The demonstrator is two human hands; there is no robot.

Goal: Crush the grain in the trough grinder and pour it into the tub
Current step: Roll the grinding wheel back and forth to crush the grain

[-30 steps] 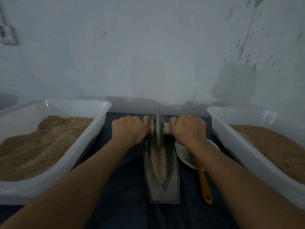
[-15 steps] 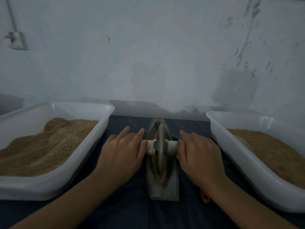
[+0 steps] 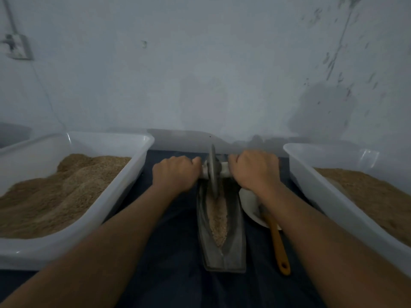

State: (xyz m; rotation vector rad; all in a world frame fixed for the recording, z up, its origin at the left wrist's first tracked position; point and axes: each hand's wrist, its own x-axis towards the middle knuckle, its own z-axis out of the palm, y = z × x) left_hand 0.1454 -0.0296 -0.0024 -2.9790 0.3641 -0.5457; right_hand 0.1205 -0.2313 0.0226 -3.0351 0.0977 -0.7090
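Two bare forearms reach in from the bottom edge, each ending in a hand: the left hand [image 3: 176, 173] and the right hand [image 3: 255, 170]. No sleeve reaches the visible part of either forearm. Both wrists and the backs of both hands show uncovered.

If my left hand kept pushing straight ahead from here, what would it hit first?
Probably the wall. The left hand grips the roller handle near the trough's far end; only dark cloth lies ahead, though depth is unclear.
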